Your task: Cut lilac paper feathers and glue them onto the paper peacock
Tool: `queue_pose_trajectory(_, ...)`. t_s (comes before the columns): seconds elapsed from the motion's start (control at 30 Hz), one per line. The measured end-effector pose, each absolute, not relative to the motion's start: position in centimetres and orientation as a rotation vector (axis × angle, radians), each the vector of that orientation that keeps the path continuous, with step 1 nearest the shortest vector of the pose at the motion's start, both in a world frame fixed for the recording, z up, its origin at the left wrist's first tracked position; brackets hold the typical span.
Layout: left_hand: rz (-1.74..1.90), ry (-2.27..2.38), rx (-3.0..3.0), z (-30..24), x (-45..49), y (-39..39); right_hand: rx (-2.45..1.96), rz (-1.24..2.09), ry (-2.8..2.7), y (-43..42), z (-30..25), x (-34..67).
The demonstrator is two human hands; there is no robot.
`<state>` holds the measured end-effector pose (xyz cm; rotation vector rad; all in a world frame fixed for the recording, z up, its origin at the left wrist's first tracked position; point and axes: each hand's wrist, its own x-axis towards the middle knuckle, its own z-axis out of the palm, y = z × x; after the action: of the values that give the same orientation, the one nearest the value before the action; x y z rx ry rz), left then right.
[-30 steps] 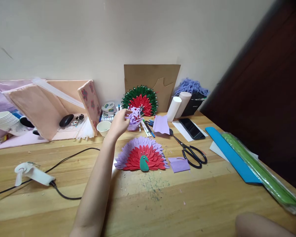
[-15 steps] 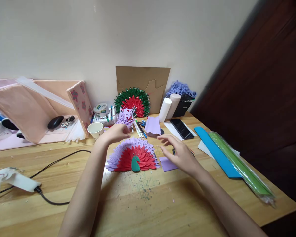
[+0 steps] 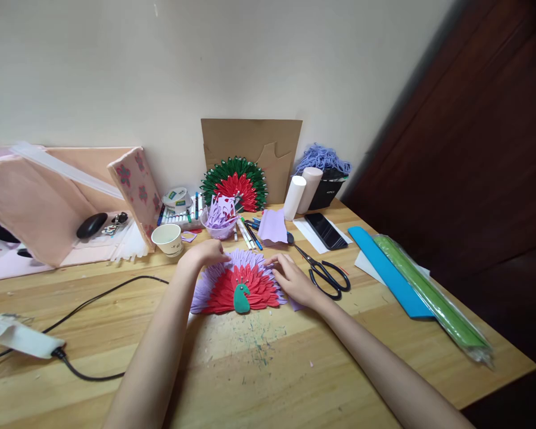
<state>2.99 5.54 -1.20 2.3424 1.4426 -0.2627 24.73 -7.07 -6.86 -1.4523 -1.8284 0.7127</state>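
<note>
The paper peacock (image 3: 240, 286) lies on the table (image 3: 268, 384). The left hand (image 3: 205, 252) curls at its upper left edge, whether gripping I cannot tell; the right hand (image 3: 295, 282) has fingers loosely parted at the upper right

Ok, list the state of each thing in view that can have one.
Paper peacock: lying flat
Left hand: curled at the peacock
Right hand: partly open
Scissors: lying flat
Phone: face up, dark
Cup: upright, uncovered
Bowl: holding purple scraps
Cardboard: propped upright
Green roll: plastic-wrapped
White tool: cord attached
</note>
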Motion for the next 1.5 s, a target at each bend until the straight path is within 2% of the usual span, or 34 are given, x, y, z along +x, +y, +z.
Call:
queue_pose_trajectory(0.17,-0.357,1.437,2.332,-0.6,3.0,5.2,-1.466,0.622,-1.934,-6.1,-7.7,24.2)
queue_pose_trajectory(0.73,-0.247,1.439,2.293,0.9,1.7,4.7,-1.422,0.346,-2.256,-5.1,-7.0,23.2)
queue_pose_trajectory(0.9,-0.311,1.413,2.22,0.2,1.6,5.1,-1.476,0.493,-2.06,-5.7,-6.2,24.1)
queue_pose_trajectory(1.07,-0.318,1.387,2.186,-1.3,2.2,5.6,-1.658,0.877,-1.502,-6.3,-6.4,26.6)
queue_pose_trajectory(1.17,-0.287,1.378,2.164,-2.3,2.3,5.9,-1.683,1.071,-1.475,-6.7,-6.9,27.0)
queue_pose_trajectory(1.33,-0.239,1.319,2.145,-2.9,2.1,6.3,-1.761,0.902,-1.592,-6.8,-7.5,26.1)
queue_pose_trajectory(1.5,-0.258,1.203,2.145,-3.0,2.3,6.5,-1.72,0.871,-1.658,-6.8,-8.0,26.3)
